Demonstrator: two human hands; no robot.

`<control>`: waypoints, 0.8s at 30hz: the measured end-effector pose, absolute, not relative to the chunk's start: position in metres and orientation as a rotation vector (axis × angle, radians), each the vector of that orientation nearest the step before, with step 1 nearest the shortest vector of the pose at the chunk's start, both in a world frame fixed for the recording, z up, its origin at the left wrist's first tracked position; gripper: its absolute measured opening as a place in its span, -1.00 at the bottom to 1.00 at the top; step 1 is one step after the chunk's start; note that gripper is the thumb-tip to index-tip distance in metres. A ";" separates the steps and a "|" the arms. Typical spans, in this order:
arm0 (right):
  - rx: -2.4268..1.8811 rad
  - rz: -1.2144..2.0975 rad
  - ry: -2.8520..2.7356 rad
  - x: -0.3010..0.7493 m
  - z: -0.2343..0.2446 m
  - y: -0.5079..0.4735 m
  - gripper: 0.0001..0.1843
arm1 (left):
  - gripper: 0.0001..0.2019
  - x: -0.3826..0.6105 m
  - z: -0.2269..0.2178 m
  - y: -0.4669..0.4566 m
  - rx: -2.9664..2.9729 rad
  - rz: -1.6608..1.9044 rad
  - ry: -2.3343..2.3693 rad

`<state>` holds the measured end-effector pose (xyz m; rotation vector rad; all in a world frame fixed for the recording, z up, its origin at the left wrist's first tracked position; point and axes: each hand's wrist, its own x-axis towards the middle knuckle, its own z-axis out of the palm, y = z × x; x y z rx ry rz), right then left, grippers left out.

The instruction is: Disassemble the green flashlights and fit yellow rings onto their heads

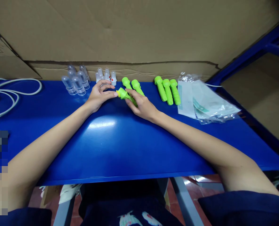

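Note:
A green plastic flashlight-shaped piece point(123, 94) is held just above the blue table between my two hands. My right hand point(143, 106) wraps around its ribbed green body, hiding much of the far end. At the other end sits a small yellow part point(118, 93), pinched by the thumb of my left hand point(101, 95); that hand's other fingers curve above it. Just behind my hands lie two more green flashlight-shaped pieces point(136, 85). Beyond my left fingers stand several small clear-tipped pieces with white bases point(113, 78), some with a red dot.
Several clear plastic tubes point(77, 86) stand at the back left, near a white cable point(33, 91). To the right lie three green pieces point(168, 92) and clear plastic bags with paper point(205, 99). Cardboard point(130, 34) walls the back of the blue table point(120, 147).

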<state>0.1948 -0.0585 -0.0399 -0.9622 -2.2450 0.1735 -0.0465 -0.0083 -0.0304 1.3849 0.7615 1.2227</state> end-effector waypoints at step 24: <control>-0.883 0.250 -2.354 0.198 -0.033 -0.057 -0.41 | -0.10 -0.046 -0.057 -0.003 1.388 1.291 0.746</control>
